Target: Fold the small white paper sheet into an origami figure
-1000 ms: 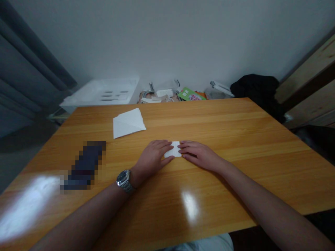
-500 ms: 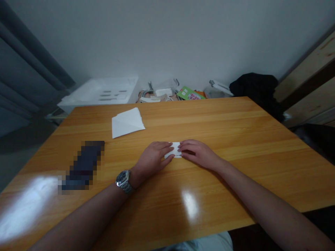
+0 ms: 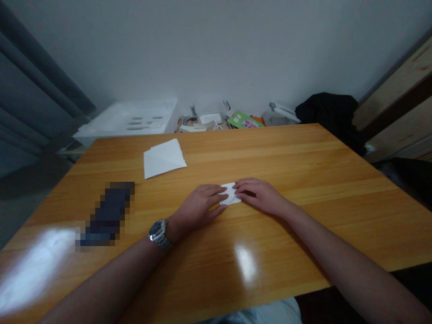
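A small folded white tissue (image 3: pixel 231 194) lies on the wooden table between my two hands. My left hand (image 3: pixel 204 203) rests at its left side, fingers stretched and spread, with the fingertips on the tissue and the thumb at its near edge. At the right edge, my right hand (image 3: pixel 258 195) has its fingers bent and its thumb drawn in, gripping the tissue there. The underside of the tissue is hidden. Farther back to the left lies a larger stack of white tissues (image 3: pixel 164 158), touched by neither hand.
A dark pixelated object (image 3: pixel 110 213) lies on the table (image 3: pixel 286 157) at the left. Beyond the far edge are a white moulded tray (image 3: pixel 135 118), a green booklet (image 3: pixel 245 119), assorted small items and a black cloth heap (image 3: pixel 329 112). A wall stands behind.
The small tissue has shifted slightly right and turned a little, and its shape looks squarer. My right hand has moved slightly right; my left fingers have shifted slightly right too.
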Action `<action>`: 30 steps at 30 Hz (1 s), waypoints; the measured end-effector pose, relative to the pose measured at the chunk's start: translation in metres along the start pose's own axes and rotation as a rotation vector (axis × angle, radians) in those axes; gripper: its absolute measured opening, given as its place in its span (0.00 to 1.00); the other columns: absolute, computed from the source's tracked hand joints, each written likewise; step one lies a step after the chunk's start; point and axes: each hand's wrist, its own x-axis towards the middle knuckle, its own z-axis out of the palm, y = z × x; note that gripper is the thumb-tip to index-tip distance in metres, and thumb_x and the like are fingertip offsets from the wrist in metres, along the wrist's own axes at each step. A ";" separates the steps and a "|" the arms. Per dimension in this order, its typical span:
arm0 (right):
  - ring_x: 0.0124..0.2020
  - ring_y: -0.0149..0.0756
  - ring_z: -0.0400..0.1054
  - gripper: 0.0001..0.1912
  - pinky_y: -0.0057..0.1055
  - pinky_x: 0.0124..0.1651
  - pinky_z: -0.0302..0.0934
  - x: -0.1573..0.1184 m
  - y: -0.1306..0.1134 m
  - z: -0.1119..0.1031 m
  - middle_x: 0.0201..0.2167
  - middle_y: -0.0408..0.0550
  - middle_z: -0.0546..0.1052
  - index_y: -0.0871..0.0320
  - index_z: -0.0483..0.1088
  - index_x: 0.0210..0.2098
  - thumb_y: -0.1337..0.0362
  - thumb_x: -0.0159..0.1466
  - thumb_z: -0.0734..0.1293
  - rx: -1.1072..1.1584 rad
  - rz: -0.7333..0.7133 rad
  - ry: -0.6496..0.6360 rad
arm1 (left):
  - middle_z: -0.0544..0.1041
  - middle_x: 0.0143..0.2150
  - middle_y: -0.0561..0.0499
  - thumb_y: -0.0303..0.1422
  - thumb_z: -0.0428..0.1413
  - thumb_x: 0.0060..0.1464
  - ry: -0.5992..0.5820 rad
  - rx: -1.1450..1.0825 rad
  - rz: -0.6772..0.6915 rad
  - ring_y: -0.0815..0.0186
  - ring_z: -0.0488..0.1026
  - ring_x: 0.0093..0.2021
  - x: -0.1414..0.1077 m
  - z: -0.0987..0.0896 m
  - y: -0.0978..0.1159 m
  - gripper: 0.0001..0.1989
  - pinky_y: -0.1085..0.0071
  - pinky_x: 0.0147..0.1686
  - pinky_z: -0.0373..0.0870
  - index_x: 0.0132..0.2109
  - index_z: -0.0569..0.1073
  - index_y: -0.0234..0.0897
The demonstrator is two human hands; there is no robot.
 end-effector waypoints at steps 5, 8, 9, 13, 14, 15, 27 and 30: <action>0.50 0.39 0.74 0.07 0.41 0.55 0.68 0.002 -0.006 -0.003 0.47 0.51 0.80 0.54 0.76 0.45 0.63 0.69 0.66 0.046 0.041 0.011 | 0.77 0.59 0.45 0.39 0.53 0.67 -0.031 -0.018 -0.002 0.56 0.73 0.59 0.001 -0.002 0.002 0.17 0.56 0.60 0.70 0.57 0.75 0.38; 0.48 0.39 0.74 0.07 0.40 0.54 0.68 0.003 -0.007 -0.004 0.45 0.51 0.80 0.54 0.76 0.44 0.64 0.70 0.65 0.053 0.061 0.008 | 0.76 0.60 0.45 0.38 0.53 0.67 -0.050 -0.045 0.005 0.57 0.72 0.61 0.001 -0.003 0.004 0.16 0.57 0.62 0.68 0.57 0.75 0.38; 0.48 0.39 0.74 0.07 0.40 0.54 0.68 0.003 -0.007 -0.004 0.45 0.51 0.80 0.54 0.76 0.43 0.64 0.70 0.65 0.054 0.069 0.011 | 0.76 0.61 0.45 0.38 0.53 0.67 -0.057 -0.051 0.010 0.57 0.71 0.62 0.001 -0.004 0.004 0.16 0.57 0.62 0.68 0.57 0.76 0.38; 0.46 0.39 0.74 0.06 0.40 0.52 0.68 0.002 -0.005 -0.002 0.44 0.50 0.80 0.54 0.76 0.42 0.63 0.69 0.66 0.088 0.101 0.033 | 0.73 0.64 0.44 0.39 0.52 0.67 -0.073 -0.061 0.024 0.56 0.70 0.62 0.000 -0.005 0.005 0.17 0.55 0.62 0.67 0.58 0.75 0.41; 0.46 0.39 0.74 0.06 0.40 0.52 0.68 0.002 -0.005 -0.002 0.44 0.50 0.80 0.54 0.76 0.41 0.63 0.68 0.67 0.098 0.113 0.042 | 0.73 0.64 0.44 0.39 0.52 0.67 -0.077 -0.061 0.028 0.56 0.70 0.62 0.000 -0.005 0.006 0.17 0.54 0.62 0.67 0.58 0.75 0.42; 0.45 0.39 0.74 0.05 0.40 0.52 0.68 0.002 -0.004 -0.001 0.43 0.50 0.80 0.54 0.77 0.40 0.63 0.68 0.68 0.105 0.126 0.053 | 0.73 0.64 0.44 0.39 0.52 0.68 -0.083 -0.059 0.033 0.56 0.70 0.61 0.000 -0.006 0.006 0.17 0.54 0.61 0.67 0.59 0.75 0.43; 0.48 0.41 0.70 0.02 0.41 0.53 0.66 0.003 -0.002 0.002 0.46 0.52 0.74 0.55 0.74 0.37 0.64 0.67 0.69 -0.013 0.143 0.131 | 0.73 0.63 0.46 0.41 0.52 0.67 -0.143 -0.070 0.082 0.55 0.70 0.60 0.001 -0.008 0.010 0.17 0.55 0.59 0.67 0.58 0.75 0.47; 0.48 0.42 0.70 0.03 0.43 0.54 0.65 0.002 -0.002 0.004 0.46 0.52 0.73 0.55 0.73 0.36 0.64 0.66 0.69 -0.046 0.176 0.152 | 0.73 0.64 0.46 0.41 0.52 0.67 -0.139 -0.070 0.071 0.55 0.70 0.61 0.000 -0.009 0.011 0.16 0.54 0.59 0.67 0.58 0.76 0.47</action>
